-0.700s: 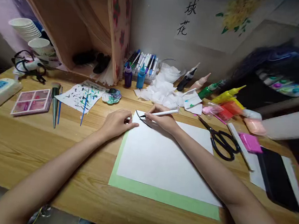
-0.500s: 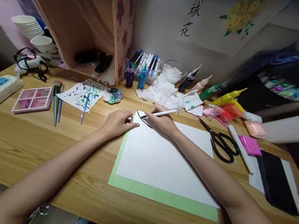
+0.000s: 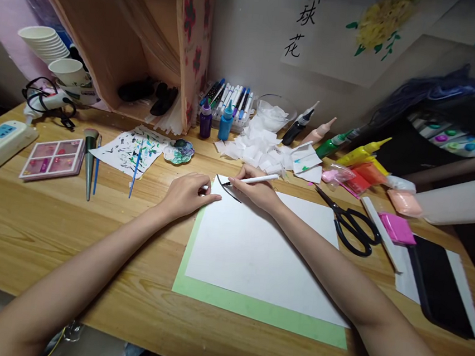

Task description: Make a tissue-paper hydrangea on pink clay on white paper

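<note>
My right hand grips a white marker with a black tip, low over the upper left corner of a white sheet of paper. A curved black line runs across that corner, with the tip close to it. My left hand rests at the sheet's left edge, its fingers curled round a small white piece that looks like the marker cap; most of it is hidden. Beneath the white sheet lies a light green sheet, showing along the left and front.
Black scissors lie right of the paper. Torn white paper, paint bottles and a marker box stand behind it. Brushes, a paint-marked sheet and a pink palette lie left. A power strip sits farther left.
The marker tip has shifted very slightly to the upper left. My left hand stays in place, and the view has moved a little.
</note>
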A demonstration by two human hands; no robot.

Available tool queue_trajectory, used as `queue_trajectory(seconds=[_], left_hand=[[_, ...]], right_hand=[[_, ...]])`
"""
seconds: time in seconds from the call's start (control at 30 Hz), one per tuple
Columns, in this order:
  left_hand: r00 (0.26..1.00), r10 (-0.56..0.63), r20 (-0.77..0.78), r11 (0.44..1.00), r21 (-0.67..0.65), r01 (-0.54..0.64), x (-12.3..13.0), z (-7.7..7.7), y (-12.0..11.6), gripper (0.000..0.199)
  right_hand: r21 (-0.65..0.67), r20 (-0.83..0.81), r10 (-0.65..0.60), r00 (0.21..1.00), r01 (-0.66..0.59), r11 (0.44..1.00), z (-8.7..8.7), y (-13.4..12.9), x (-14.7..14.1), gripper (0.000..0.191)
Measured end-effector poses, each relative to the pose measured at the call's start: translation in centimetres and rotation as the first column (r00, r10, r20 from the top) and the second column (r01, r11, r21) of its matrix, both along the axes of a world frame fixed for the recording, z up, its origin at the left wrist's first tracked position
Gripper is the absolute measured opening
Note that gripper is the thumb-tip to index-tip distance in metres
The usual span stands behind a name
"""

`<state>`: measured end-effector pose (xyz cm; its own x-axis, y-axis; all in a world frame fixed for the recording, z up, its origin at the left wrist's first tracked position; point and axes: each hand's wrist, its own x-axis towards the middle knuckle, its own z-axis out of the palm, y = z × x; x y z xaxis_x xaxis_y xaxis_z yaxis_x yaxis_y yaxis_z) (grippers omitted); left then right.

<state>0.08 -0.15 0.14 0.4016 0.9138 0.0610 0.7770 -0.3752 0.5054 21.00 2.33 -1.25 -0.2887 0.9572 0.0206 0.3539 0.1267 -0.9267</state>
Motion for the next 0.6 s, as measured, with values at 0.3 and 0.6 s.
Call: queue_trajectory(seconds=[0.3, 0.6], left_hand=[[1.000, -0.008, -0.002, 1.000, 0.018, 0.008, -0.1, -0.2, 0.1, 0.037], [1.000, -0.006, -0.011, 1.000, 0.029, 0.007, -0.1, -0.2, 0.1, 0.038]], right_hand=[[-0.005, 0.058, 0.073, 0.996, -0.073, 0.997, 0.7, 0.4, 0.5, 0.028], [-0.026, 0.053, 0.172, 0.984, -0.171, 0.985, 1.0, 0.7, 1.1, 0.024]])
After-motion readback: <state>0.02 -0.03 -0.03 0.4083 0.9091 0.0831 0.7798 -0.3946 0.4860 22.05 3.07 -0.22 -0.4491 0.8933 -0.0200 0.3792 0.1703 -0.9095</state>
